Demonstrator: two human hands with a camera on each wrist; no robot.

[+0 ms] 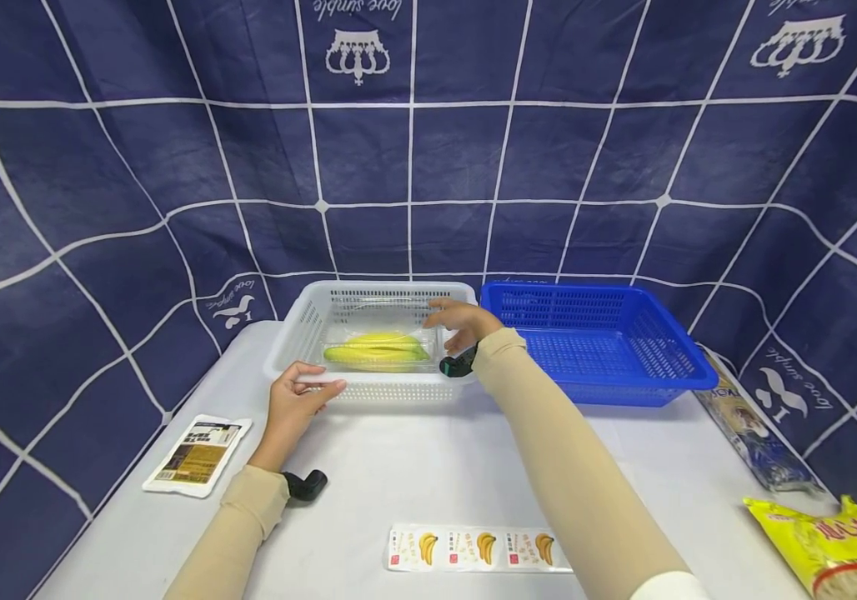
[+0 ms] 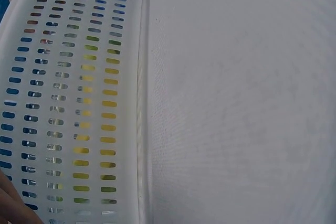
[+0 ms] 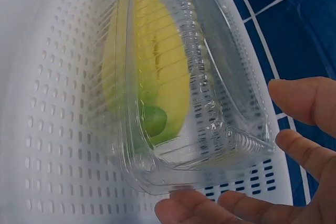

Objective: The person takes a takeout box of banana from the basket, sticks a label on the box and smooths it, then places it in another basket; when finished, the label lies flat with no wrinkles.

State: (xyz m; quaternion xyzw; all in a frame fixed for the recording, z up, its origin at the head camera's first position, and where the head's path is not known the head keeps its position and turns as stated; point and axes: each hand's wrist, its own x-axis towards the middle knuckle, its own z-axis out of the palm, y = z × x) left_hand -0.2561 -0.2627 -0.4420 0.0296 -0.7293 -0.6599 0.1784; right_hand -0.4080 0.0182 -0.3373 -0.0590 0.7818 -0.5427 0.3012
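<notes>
Thumb and fingers of my left hand (image 1: 296,406) grip the near rim of the white basket (image 1: 398,378), toward its left corner; my right hand (image 1: 466,321) is spread, grasping nothing, by the right end of the clear box (image 3: 194,103). Yellow-green fruit (image 1: 376,352) inside, it lies in the basket at the bench's (image 1: 413,467) far left corner. I'm probably placing or fetching it; lifting would need my right hand closed on it.

From here the clear box (image 3: 226,93) is super shiny, ribbed plastic, the left white basket (image 1: 383,390) and right blue basket (image 1: 608,390) look like smooth plastic, that navy backdrop (image 1: 451,158) is rumpled matt cloth, and the yellow bag (image 1: 837,546) near right is all crinkly, glossy film.
</notes>
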